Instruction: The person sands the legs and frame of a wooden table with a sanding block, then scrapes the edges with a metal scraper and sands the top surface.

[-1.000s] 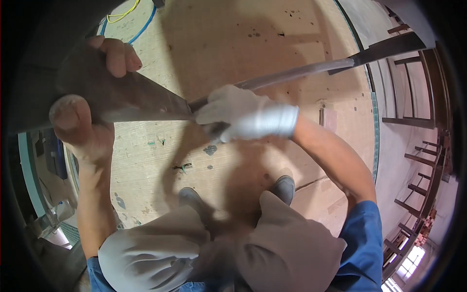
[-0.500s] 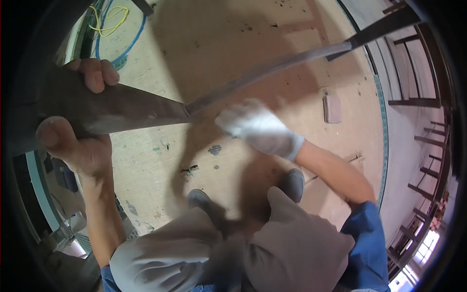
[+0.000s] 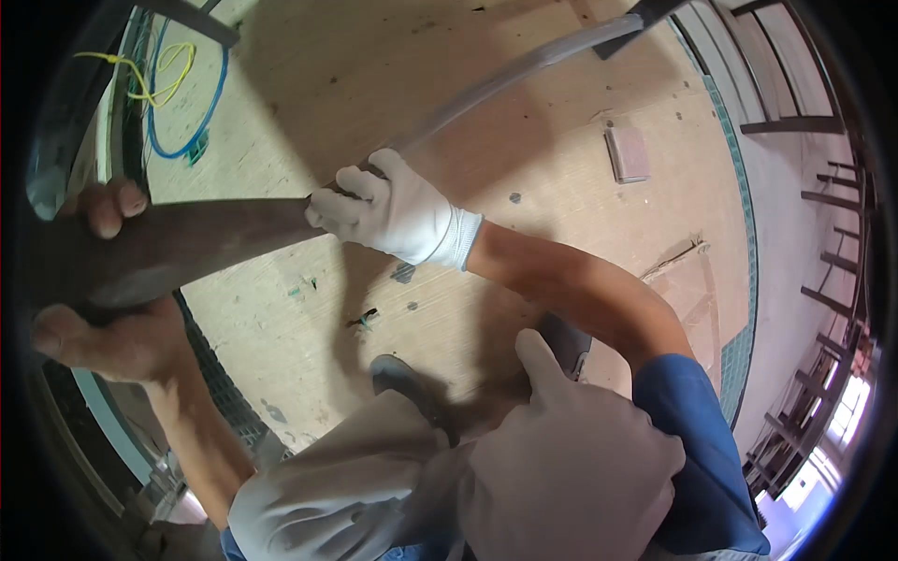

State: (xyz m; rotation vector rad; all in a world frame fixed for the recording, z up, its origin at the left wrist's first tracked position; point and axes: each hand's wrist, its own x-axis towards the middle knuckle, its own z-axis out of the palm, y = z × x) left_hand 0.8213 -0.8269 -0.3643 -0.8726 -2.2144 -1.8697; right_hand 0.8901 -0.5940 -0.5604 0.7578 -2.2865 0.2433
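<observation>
Bare left hand (image 3: 131,344) is clasping the broad end of a dark tapered board (image 3: 215,238), fingers above, thumb below. White-gloved right hand (image 3: 398,213) is curling its fingers against the narrow tip; whether pinching, cannot tell. Board is hanging over the pale wooden floor (image 3: 253,327), left side. Curved bar (image 3: 533,67) is running from the tip area toward upper right. Pinkish block (image 3: 628,154) is lying right.

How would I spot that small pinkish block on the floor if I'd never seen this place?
Start with the broad, pale floor in the middle of the view. Go to its right side, up and to the right of the gloved right hand, to a small block lying on it. It is dusty pink with visible thickness, unlike the flat dark spots scattered around it.
</observation>
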